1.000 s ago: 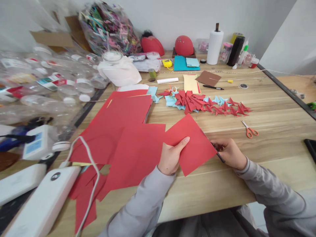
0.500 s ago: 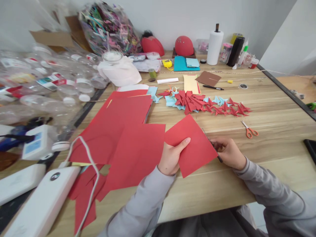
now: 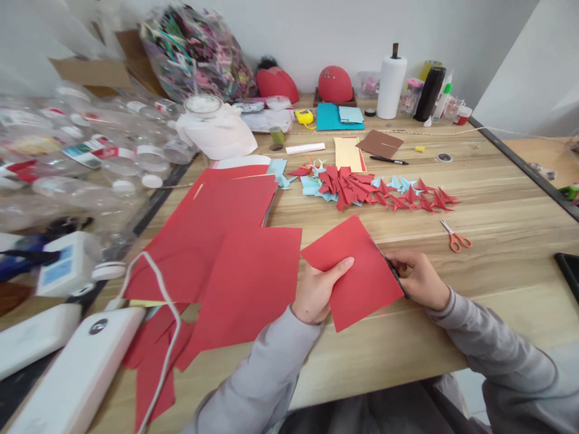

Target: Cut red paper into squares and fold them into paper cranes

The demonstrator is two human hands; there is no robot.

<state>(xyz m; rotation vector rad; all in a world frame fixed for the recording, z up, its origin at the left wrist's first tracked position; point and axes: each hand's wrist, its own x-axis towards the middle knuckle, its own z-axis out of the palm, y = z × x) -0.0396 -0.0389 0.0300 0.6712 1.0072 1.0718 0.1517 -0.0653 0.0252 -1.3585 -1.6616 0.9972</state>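
A square-looking sheet of red paper (image 3: 364,295) is held above the table in my left hand (image 3: 316,292), thumb on top and the other fingers hidden underneath. My right hand (image 3: 420,280) is closed on dark-handled scissors (image 3: 394,271) at the paper's right edge. Part of a thin blade lies along that edge; the rest is behind the paper or my fingers. To the left, a larger red sheet (image 3: 257,283) lies flat, partly over a stack of red paper (image 3: 217,205). Red paper scraps (image 3: 154,377) are near the front left.
Folded red and blue paper pieces (image 3: 348,187) spread across the middle. Orange-handled scissors (image 3: 456,240) lie to the right. Plastic bottles (image 3: 113,157) crowd the left side; a white power bank (image 3: 81,367) and its cable (image 3: 165,283) lie at front left. A black pen (image 3: 388,160) rests farther back.
The held red sheet has shifted slightly right and down with my left hand. The scissors sit closer against its right edge, with less blade showing. My right hand stays almost in place.
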